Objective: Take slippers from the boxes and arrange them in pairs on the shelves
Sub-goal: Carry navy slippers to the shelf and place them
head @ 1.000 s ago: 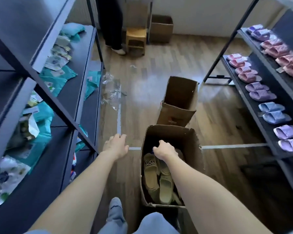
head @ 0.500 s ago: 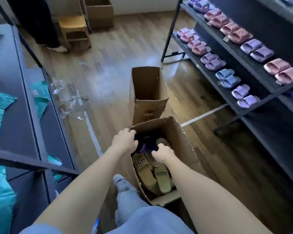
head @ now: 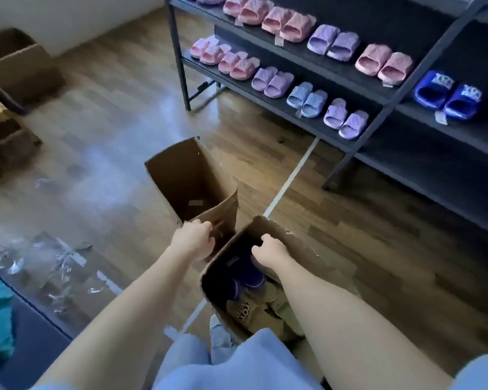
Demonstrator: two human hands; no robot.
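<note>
Cardboard fills the lower middle of the frame: the near box (head: 302,249) stands open at my knees, and a second box (head: 181,178) stands just above it, tilted, the two touching or almost touching at their corners.

My right hand (head: 271,251) is down inside the near box, knuckles up, fingers bent together and pointing into the dark. It sits right on a dark blue slipper (head: 250,274). The fingertips are hidden, so I cannot tell whether they have closed round the slipper or only lie against it. Below the blue one, toward the bottom of the frame, khaki slippers (head: 247,311) with printed letters lie in the same box.

My left hand (head: 193,239) is outside the near box, at its upper left corner and in front of the second box's low front wall. Its fingers are curled tight together. I cannot tell which edge they hold, if any.

In the upper right the dark shelves (head: 485,130) carry slippers set side by side in pairs: a pink pair (head: 383,64), a lilac pair (head: 333,46), a light blue pair (head: 307,99) and, at the far right, a dark blue pair (head: 447,95) with a tag beside it.

A white tape line (head: 290,175) runs across the wooden floor from the shelves down to the boxes. Crumpled clear plastic (head: 54,260) lies at the lower left, and a third box (head: 20,68) stands in the upper left.
</note>
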